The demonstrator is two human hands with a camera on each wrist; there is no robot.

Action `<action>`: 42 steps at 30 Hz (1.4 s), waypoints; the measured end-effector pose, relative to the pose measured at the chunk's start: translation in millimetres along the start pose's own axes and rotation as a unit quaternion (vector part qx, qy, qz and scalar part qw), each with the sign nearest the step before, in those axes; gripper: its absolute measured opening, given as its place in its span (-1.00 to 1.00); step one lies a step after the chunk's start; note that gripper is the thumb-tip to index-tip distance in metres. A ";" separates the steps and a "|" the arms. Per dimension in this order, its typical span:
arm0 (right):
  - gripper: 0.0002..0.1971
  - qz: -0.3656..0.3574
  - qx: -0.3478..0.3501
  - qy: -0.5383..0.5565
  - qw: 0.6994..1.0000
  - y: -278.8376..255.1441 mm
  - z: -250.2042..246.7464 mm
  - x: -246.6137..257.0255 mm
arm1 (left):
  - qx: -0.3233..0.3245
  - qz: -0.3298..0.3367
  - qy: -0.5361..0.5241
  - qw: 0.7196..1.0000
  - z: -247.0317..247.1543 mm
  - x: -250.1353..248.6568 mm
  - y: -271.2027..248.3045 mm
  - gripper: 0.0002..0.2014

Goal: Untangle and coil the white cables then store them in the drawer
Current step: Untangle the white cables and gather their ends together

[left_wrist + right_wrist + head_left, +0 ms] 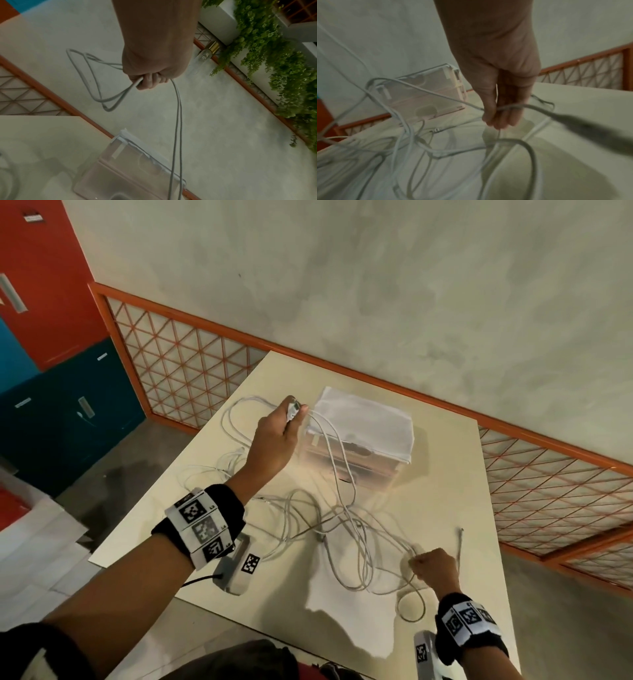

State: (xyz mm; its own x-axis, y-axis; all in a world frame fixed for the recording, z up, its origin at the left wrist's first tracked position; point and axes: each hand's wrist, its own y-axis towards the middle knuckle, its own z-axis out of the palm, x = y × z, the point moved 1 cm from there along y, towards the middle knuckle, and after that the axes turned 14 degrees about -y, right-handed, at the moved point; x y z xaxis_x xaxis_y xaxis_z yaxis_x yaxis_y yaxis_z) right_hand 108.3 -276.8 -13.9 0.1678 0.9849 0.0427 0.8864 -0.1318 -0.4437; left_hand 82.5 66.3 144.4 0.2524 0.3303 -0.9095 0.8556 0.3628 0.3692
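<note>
White cables (346,529) lie spread in one loose tangle across the middle of the counter (455,460), their strands crossing and looping over each other from the left edge to the near right corner. By my reading the task is only beginning: no finished coil is visible anywhere, and nothing looks stored.

Behind the tangle, toward the wall, stands the small translucent drawer unit (366,436) with a white cloth over its top; its drawer appears pushed in, and through the front I cannot make out any cable inside.

Of the two hands, the left hand (277,436) is raised above the counter in front of the unit, fingers curled round a few strands, with a loop standing out to one side and two lines hanging down toward the heap. The right hand (433,568) is low at the near right, pinching a single strand close to the counter.

One free cable end (460,537) lies just beyond it.

Still to do, I judge: separating every strand, winding each, opening the drawer, stowing.
</note>
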 end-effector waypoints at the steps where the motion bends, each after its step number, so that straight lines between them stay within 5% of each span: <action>1: -0.68 -0.017 0.021 -0.098 0.995 -3.0 -8.2 7.3 | 0.020 0.002 -0.005 1.000 2.6 -0.5 -1.3 -0.70; 4: -0.21 -0.096 0.055 -0.109 0.988 -15.9 -44.2 40.9 | 0.088 0.001 -0.015 0.996 13.7 -5.0 -7.6 -0.76; 7: 0.10 -0.274 0.004 0.014 0.962 -30.9 -75.3 82.5 | 0.131 0.004 -0.035 0.991 25.9 -10.4 -13.0 -0.78; 9: -0.04 -0.357 -0.030 0.134 0.924 -39.8 -87.0 107.7 | 0.148 0.000 -0.045 0.988 32.5 -15.2 -15.7 -0.75; 13: -0.90 -0.413 -0.014 0.262 0.872 -41.8 -80.2 135.0 | 0.125 0.022 -0.071 0.989 36.5 -26.6 -16.8 -0.80; 20: -0.82 -0.413 0.036 0.205 0.887 -31.9 -58.1 119.1 | -0.044 0.039 -0.090 0.994 17.0 -19.5 -13.5 -0.83; 25: -0.84 -0.417 -0.059 0.208 0.883 -32.7 -89.9 117.7 | -0.155 -0.075 0.014 0.985 2.8 20.5 -11.7 -0.69; 27: -0.82 -0.424 -0.094 0.169 0.885 -35.9 -103.4 122.9 | -0.116 -0.063 0.043 0.990 -1.0 18.8 -13.7 -0.58; 30: -0.83 -0.449 -0.098 0.098 0.883 -46.6 -120.0 137.6 | 0.099 0.006 0.032 0.995 13.7 3.8 -20.6 -0.56; 33: -0.88 -0.468 -0.088 0.111 0.872 -63.6 -137.3 149.4 | 0.257 -0.049 0.048 0.964 34.7 0.6 -28.7 -0.69; 35: -0.89 -0.474 -0.079 0.151 0.864 -70.5 -144.2 150.6 | 0.248 -0.069 0.052 0.965 38.3 3.1 -28.6 -0.73; 38: -0.84 -0.478 -0.053 0.188 0.857 -72.9 -137.0 147.9 | 0.221 -0.015 0.112 0.969 36.1 6.0 -26.3 -0.73; 42: -0.78 -0.476 -0.039 0.261 0.839 -68.4 -113.2 142.9 | 0.209 0.038 0.259 0.942 32.5 -5.0 -17.3 -0.61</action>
State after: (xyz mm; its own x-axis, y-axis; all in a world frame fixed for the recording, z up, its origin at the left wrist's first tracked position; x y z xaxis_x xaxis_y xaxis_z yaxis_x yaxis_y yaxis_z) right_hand 120.5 -139.8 123.9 -0.4840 0.4679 0.7395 0.7478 0.6600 0.0719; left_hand 81.2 30.0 136.4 0.1582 0.7618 -0.6283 0.9747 -0.0185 0.2229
